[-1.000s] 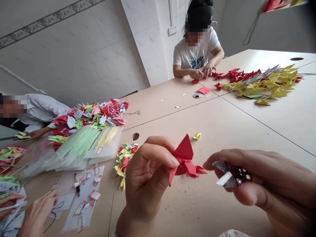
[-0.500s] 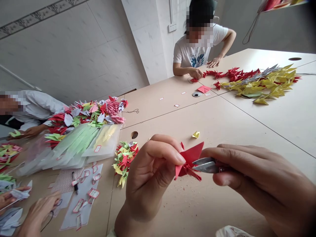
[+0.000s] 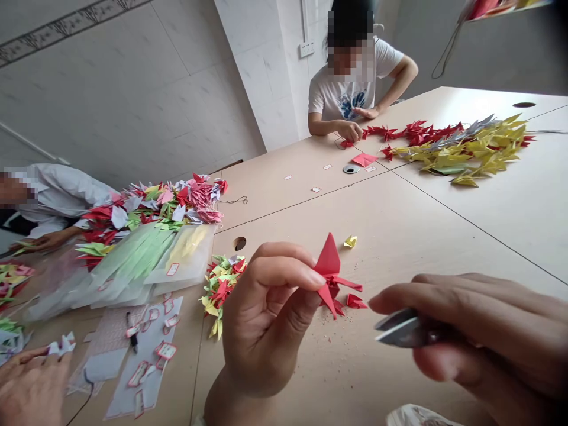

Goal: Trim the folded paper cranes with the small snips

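The left hand (image 3: 270, 313) is raised over the pale wood-look tabletop (image 3: 444, 231), wrist low, fingers curled, pinching one wing of a red folded-paper crane (image 3: 329, 265) between thumb and forefinger. Right of the crane and apart from it, the right hand (image 3: 479, 331) grips a small silver metal cutting tool (image 3: 402, 329), forefinger stretched above, thumb below; its pointed blades face the crane. Between crane and blades is a gap, with a small red folded-paper piece (image 3: 355, 302) on the tabletop there. Just beyond the crane sits a small yellow folded-paper piece (image 3: 350, 241); left of it, past the left hand, lies a mixed red, green and yellow paper pile (image 3: 223, 286). Beyond the crane, the tabletop reaches back, crossed by dark seams, to its far edge.
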Motion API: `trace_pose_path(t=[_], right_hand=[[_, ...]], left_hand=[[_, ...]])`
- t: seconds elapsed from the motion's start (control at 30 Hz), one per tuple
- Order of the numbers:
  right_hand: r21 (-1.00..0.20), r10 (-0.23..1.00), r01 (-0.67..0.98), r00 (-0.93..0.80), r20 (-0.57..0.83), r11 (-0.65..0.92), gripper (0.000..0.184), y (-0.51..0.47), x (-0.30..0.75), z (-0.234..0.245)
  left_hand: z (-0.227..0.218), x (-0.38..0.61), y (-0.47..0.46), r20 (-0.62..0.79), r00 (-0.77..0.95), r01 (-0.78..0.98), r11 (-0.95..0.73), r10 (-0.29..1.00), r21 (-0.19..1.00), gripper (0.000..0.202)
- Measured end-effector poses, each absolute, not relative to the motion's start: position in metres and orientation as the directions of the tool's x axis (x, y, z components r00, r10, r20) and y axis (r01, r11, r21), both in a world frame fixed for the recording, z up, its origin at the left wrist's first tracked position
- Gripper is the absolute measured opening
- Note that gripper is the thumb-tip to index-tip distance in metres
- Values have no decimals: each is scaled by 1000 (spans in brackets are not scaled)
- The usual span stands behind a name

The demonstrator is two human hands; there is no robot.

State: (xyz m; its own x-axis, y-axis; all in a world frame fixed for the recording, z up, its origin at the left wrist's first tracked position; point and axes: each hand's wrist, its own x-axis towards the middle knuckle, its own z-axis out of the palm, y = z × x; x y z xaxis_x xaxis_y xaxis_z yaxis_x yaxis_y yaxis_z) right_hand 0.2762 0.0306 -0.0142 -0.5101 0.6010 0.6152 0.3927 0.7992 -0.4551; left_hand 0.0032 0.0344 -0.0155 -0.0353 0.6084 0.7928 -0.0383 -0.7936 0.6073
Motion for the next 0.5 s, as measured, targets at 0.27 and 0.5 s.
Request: trace_pose_path(t=[0.27,0.5], right_hand=[[-341,511,401,-478,714,850,11,36,247,-5],[-340,502,389,-476,722,856,13,35,245,0]], left_hand=[[-18,1,33,824,-43,47,-823,565,566,22],[-18,0,31,822,-32,103,-816,568,568,19]])
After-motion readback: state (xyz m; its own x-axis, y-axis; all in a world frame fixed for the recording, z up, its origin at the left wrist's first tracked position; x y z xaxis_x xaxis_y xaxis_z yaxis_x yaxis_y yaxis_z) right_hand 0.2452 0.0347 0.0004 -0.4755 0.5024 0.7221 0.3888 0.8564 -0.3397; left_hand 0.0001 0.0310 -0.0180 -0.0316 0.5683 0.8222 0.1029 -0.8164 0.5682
